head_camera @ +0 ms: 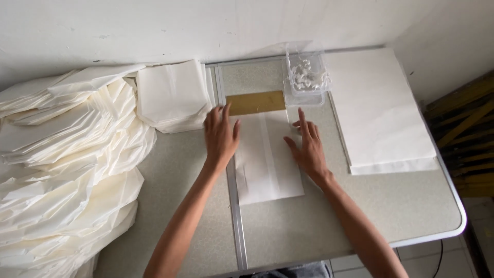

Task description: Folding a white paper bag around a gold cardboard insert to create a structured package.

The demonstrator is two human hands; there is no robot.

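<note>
Head view: white paper sheet (267, 159) flat between left hand (220, 135), right hand (307, 146)

I am seeing soft, even daylight falling across the table (360, 206), brightest on the far wall (206, 25) and right paper stack (378, 108). Both hands are casting only faint shadows. The near left paper heap (62, 170) is looking slightly washed out; edges are bending mildly, focus staying reasonably sharp.

White wall (154, 25), grey table (319, 226), tiled floor (437, 257)
</note>
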